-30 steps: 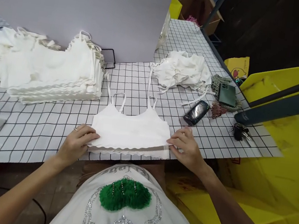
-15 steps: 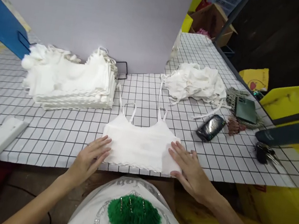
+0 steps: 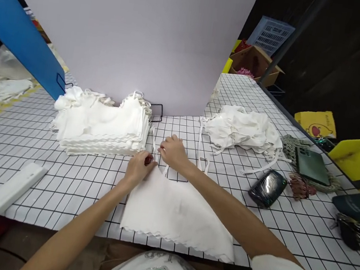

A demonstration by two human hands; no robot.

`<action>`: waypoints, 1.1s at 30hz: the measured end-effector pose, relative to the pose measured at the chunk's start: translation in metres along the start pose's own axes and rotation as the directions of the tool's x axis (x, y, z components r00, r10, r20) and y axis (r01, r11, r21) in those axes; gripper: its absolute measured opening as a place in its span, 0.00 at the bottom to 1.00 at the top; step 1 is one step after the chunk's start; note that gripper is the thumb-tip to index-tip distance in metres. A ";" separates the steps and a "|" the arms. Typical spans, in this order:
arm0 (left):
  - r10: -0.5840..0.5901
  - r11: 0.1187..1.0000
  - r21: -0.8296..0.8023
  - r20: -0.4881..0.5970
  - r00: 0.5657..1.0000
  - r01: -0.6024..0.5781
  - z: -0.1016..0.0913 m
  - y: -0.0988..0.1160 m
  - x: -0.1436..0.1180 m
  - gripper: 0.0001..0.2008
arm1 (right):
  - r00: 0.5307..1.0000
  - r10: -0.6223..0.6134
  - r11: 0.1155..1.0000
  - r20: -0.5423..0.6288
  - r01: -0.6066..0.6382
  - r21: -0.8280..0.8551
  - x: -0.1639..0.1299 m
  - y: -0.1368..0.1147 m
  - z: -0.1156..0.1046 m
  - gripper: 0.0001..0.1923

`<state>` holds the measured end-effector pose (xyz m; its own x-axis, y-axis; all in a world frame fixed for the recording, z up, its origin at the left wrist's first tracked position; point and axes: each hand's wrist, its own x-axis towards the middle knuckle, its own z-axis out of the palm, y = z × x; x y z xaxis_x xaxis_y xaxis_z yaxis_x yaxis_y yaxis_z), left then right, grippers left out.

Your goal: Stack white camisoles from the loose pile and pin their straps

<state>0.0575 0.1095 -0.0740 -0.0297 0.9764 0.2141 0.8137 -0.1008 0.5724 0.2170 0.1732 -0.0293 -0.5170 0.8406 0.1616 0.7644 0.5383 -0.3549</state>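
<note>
A white camisole top [image 3: 175, 212] lies flat on the checked tablecloth [image 3: 91, 194], its scalloped hem towards me. My left hand [image 3: 139, 169] pinches the base of its left shoulder strap. Just to the right and a little higher, my right hand [image 3: 172, 152] is closed with its fingertips on the same strap [image 3: 153, 140]. My right forearm crosses over the top's right side. The other strap [image 3: 199, 144] lies loose on the cloth. Left of my hands sits a neat stack of white tops [image 3: 100, 130].
A rumpled pile of white garments [image 3: 244, 130] lies at the back right. Near it are a black shiny pouch [image 3: 268, 188], a green phone [image 3: 312, 166] and keys [image 3: 358, 234]. A white power strip [image 3: 13, 190] lies at the left. A grey panel [image 3: 130, 34] stands behind.
Both hands have left the sides of the top and come together at its left strap, closing on it. The top has turned slightly, and the camera view has shifted.
</note>
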 end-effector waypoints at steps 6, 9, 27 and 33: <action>0.081 0.997 -0.017 -0.010 0.997 -0.081 0.004 -0.007 -0.009 0.06 | 0.977 0.176 0.981 0.122 -0.184 0.057 0.067 -0.007 0.025 0.05; 0.204 0.972 -0.114 -0.030 0.978 -0.206 -0.007 -0.005 -0.001 0.06 | 0.981 0.125 0.979 0.149 -0.146 0.140 0.069 0.002 0.026 0.04; 0.274 0.922 -0.340 0.231 0.934 -0.186 -0.088 0.047 -0.056 0.20 | 0.626 -0.684 0.623 -0.375 0.768 0.146 -0.078 -0.005 -0.024 0.08; 0.219 0.921 -0.343 0.063 0.974 -0.185 -0.083 0.042 -0.049 0.08 | 0.667 -0.702 0.692 -0.250 0.722 -0.014 -0.082 -0.012 -0.034 0.14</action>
<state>0.0447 0.0418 0.0057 0.1863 0.9407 0.2837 0.5560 -0.3390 0.7589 0.2629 0.0996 -0.0071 -0.7852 0.1981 0.5867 0.1608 0.9802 -0.1159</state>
